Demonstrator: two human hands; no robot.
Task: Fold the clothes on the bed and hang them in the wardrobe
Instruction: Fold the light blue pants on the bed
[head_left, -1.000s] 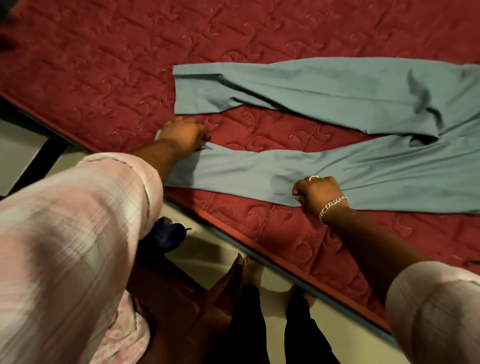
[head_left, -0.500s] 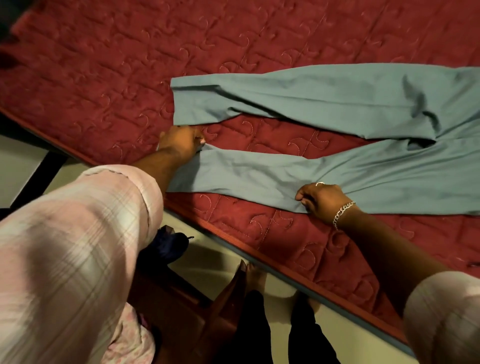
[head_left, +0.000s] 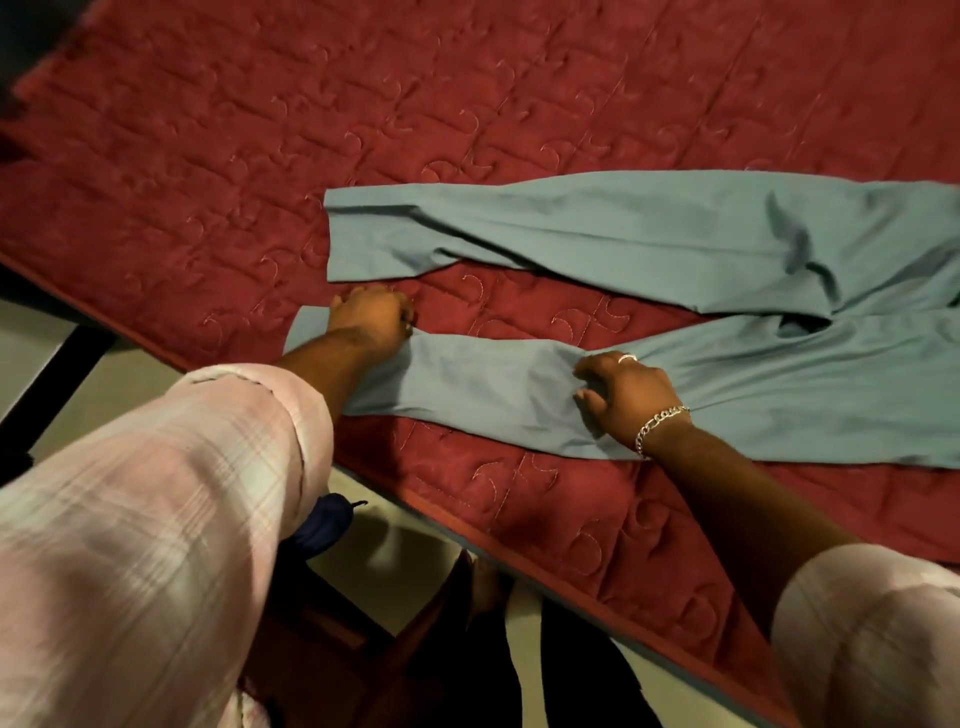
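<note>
A pair of teal trousers (head_left: 649, 234) lies flat on the red quilted bed (head_left: 363, 130), legs spread apart and pointing left. My left hand (head_left: 371, 322) sits at the hem end of the near leg (head_left: 493, 384), fingers curled round its upper edge. My right hand (head_left: 623, 395), with a ring and a chain bracelet, rests on the middle of that leg. Its curled fingers and thumb pinch the cloth, which gathers in creases around it. The far leg lies untouched above both hands.
The bed's edge (head_left: 519, 566) runs diagonally from left to lower right, with pale floor (head_left: 395, 561) below it. A dark blue object (head_left: 324, 525) and a brown wooden piece (head_left: 332, 649) sit by my legs. My plaid sleeves fill the lower corners.
My right hand has moved up from the near leg's lower edge onto its middle, bunching the cloth. My left hand has shifted to the upper edge at the hem.
</note>
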